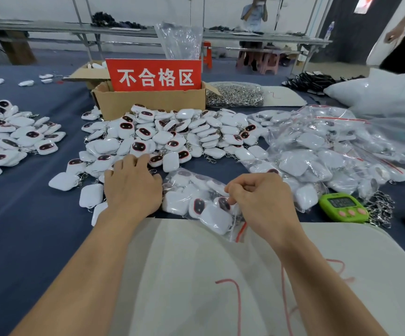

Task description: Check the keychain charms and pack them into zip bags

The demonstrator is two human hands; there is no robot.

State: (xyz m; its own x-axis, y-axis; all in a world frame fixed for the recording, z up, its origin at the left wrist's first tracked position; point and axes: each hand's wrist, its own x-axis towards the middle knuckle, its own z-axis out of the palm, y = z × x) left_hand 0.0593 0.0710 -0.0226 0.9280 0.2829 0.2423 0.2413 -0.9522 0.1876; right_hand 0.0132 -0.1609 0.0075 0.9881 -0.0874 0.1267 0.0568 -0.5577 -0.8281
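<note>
A big pile of white keychain charms (172, 134), some with dark oval faces, lies in the middle of the blue table. My left hand (133, 187) reaches palm down into its near edge, fingertips on charms; whether it grips one is hidden. A clear zip bag (196, 197) with a red seal strip, holding several charms, lies in front of me. My right hand (259, 200) has curled fingers pinching that bag's plastic near its opening.
A cardboard box (148, 103) with a red sign stands behind the pile. Filled zip bags (322, 151) are heaped at the right, beside a green timer (343, 207). More charms (7, 139) lie at the left. A white cloth (221, 275) covers the near edge. Metal clasps (235, 95) lie behind.
</note>
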